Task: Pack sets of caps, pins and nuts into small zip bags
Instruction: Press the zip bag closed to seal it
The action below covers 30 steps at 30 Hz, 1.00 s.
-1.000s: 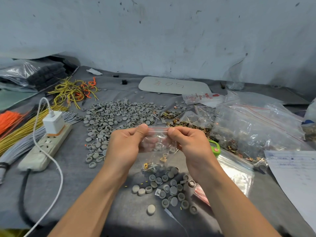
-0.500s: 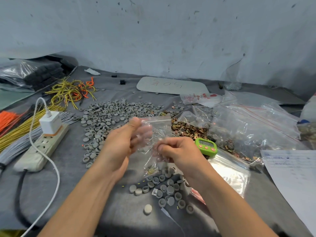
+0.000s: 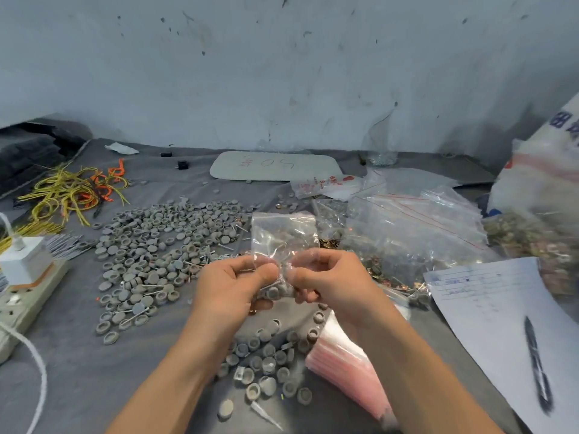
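A small clear zip bag stands upright between my hands, its open end up. Grey caps show through its lower part. My left hand pinches the bag's lower left side. My right hand pinches its lower right side. A wide spread of loose grey caps with a few metal pins lies on the grey cloth to the left. A smaller heap of caps sits below my hands. Brass-coloured nuts lie behind my right hand, partly hidden.
A stack of pink-edged empty zip bags lies by my right forearm. Large clear bags of parts fill the right. A paper sheet with a pen lies at the right edge. A power strip with a charger sits left, wire bundles beyond it.
The bag has been turned upright and both hands have slid down from its top edge to its lower part. The view has shifted left and downward.
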{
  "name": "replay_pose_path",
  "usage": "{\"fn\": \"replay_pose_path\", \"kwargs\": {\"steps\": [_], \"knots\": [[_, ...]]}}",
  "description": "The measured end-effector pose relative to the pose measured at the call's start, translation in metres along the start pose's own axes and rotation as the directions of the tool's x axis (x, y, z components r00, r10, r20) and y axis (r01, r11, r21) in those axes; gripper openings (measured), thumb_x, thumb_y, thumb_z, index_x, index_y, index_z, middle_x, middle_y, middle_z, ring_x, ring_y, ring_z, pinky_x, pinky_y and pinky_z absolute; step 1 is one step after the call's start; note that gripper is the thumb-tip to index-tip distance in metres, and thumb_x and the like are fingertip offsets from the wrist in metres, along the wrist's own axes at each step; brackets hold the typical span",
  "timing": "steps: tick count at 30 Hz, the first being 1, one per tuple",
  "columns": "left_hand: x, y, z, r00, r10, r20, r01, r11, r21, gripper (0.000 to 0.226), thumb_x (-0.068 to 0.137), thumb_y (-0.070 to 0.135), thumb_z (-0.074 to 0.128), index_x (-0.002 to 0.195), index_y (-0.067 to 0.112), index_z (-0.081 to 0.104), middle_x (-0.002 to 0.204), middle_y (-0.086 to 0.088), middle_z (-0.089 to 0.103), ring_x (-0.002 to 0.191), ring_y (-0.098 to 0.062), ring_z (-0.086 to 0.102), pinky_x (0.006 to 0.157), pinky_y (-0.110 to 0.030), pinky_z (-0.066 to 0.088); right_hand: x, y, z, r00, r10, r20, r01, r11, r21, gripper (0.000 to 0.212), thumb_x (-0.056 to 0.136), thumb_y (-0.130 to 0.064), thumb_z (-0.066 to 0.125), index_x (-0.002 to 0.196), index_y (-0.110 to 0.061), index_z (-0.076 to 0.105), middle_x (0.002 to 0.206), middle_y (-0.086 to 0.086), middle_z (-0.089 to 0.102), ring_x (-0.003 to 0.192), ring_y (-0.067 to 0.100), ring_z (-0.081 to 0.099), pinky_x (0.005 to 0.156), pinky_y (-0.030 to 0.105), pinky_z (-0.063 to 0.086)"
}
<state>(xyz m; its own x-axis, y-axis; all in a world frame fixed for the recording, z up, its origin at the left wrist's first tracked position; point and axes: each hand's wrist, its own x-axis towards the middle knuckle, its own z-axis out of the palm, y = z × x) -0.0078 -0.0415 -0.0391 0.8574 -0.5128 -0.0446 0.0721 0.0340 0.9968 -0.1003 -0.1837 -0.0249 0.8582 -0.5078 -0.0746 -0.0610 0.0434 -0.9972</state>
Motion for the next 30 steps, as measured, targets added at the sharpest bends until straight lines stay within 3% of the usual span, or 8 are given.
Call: {"fn": "replay_pose_path", "kwargs": {"steps": [3, 7, 9, 11, 13, 17, 23, 30], "knots": [[0.001, 0.006, 0.024, 0.989, -0.008, 0.15, 0.014, 0.999, -0.039, 0.036, 0.07, 0.026, 0.085, 0.103, 0.014, 0.079, 0.093, -0.009, 0.08, 0.084, -0.022, 0.078, 0.065, -0.023, 0.059, -0.004, -0.012, -0.03, 0.993, -0.025, -0.113, 0.026, 1.0, 0.008, 0.021, 0.076, 0.009, 0.082, 0.079, -0.011, 0.079, 0.067, 0.009, 0.068, 0.061, 0.021, 0.061, 0.059, 0.032, 0.048], [0.026, 0.013, 0.081, 0.986, 0.01, 0.164, -0.008, 1.0, -0.013, 0.025, 0.076, 0.0, 0.084, 0.098, 0.009, 0.078, 0.085, -0.008, 0.079, 0.071, -0.016, 0.075, 0.062, -0.023, 0.058, -0.008, -0.027, -0.075, 0.931, -0.04, -0.362, -0.01, 0.991, -0.135, 0.026, 0.078, 0.009, 0.078, 0.083, -0.016, 0.079, 0.072, 0.001, 0.076, 0.06, 0.015, 0.066, 0.058, 0.029, 0.054], [0.042, 0.014, 0.114, 0.984, 0.039, 0.173, -0.05, 0.997, 0.059, 0.022, 0.081, -0.003, 0.082, 0.096, 0.013, 0.078, 0.079, -0.003, 0.078, 0.066, -0.011, 0.072, 0.059, -0.021, 0.057, -0.007, -0.026, -0.099, 0.814, -0.092, -0.573, -0.071, 0.964, -0.257, 0.023, 0.081, -0.001, 0.077, 0.086, -0.023, 0.078, 0.077, -0.005, 0.077, 0.068, 0.014, 0.072, 0.066, 0.032, 0.061], [0.054, 0.012, 0.148, 0.971, 0.042, 0.236, -0.079, 0.986, 0.149, 0.023, 0.082, 0.0, 0.082, 0.098, 0.016, 0.078, 0.08, 0.0, 0.078, 0.066, -0.01, 0.074, 0.058, -0.019, 0.056, -0.009, -0.024, -0.119, 0.587, -0.264, -0.765, -0.121, 0.906, -0.406, 0.022, 0.083, -0.008, 0.074, 0.089, -0.03, 0.073, 0.082, -0.013, 0.073, 0.078, 0.013, 0.07, 0.077, 0.033, 0.057], [0.062, 0.005, 0.176, 0.96, 0.028, 0.28, -0.099, 0.965, 0.241, 0.023, 0.081, 0.003, 0.084, 0.096, 0.018, 0.077, 0.082, -0.001, 0.078, 0.07, -0.011, 0.075, 0.061, -0.024, 0.059, -0.007, -0.021, -0.135, 0.433, -0.389, -0.813, -0.096, 0.877, -0.47, 0.023, 0.082, -0.007, 0.071, 0.081, -0.029, 0.069, 0.078, -0.016, 0.068, 0.076, 0.008, 0.064, 0.074, 0.03, 0.052], [0.072, -0.016, 0.203, 0.963, 0.085, 0.255, -0.205, 0.848, 0.489, 0.012, 0.076, 0.011, 0.084, 0.084, 0.018, 0.078, 0.082, 0.0, 0.078, 0.076, -0.013, 0.073, 0.072, -0.029, 0.06, 0.014, -0.007, -0.138, 0.803, -0.091, -0.589, -0.307, 0.784, -0.539, 0.018, 0.077, -0.008, 0.073, 0.081, -0.024, 0.078, 0.082, -0.005, 0.076, 0.083, 0.017, 0.071, 0.075, 0.031, 0.059], [0.082, -0.017, 0.217, 0.961, 0.155, 0.231, -0.267, 0.746, 0.61, 0.008, 0.077, 0.025, 0.08, 0.084, 0.021, 0.077, 0.083, -0.001, 0.077, 0.083, -0.016, 0.071, 0.075, -0.025, 0.053, 0.033, 0.004, -0.144, 0.875, -0.038, -0.484, -0.346, 0.649, -0.677, 0.029, 0.082, -0.011, 0.073, 0.107, -0.024, 0.068, 0.11, 0.007, 0.07, 0.102, 0.029, 0.066, 0.077, 0.03, 0.046], [0.11, -0.013, 0.223, 0.973, 0.112, 0.203, -0.21, 0.798, 0.565, 0.004, 0.096, 0.017, 0.067, 0.094, 0.02, 0.068, 0.097, -0.003, 0.072, 0.093, -0.021, 0.068, 0.083, -0.034, 0.056, 0.052, 0.023, -0.15, 0.958, -0.01, -0.286, -0.243, 0.498, -0.833, 0.083, 0.088, -0.022, 0.073, 0.158, -0.026, 0.028, 0.15, 0.01, 0.032, 0.138, 0.037, 0.039, 0.114, 0.042, 0.037]]}}
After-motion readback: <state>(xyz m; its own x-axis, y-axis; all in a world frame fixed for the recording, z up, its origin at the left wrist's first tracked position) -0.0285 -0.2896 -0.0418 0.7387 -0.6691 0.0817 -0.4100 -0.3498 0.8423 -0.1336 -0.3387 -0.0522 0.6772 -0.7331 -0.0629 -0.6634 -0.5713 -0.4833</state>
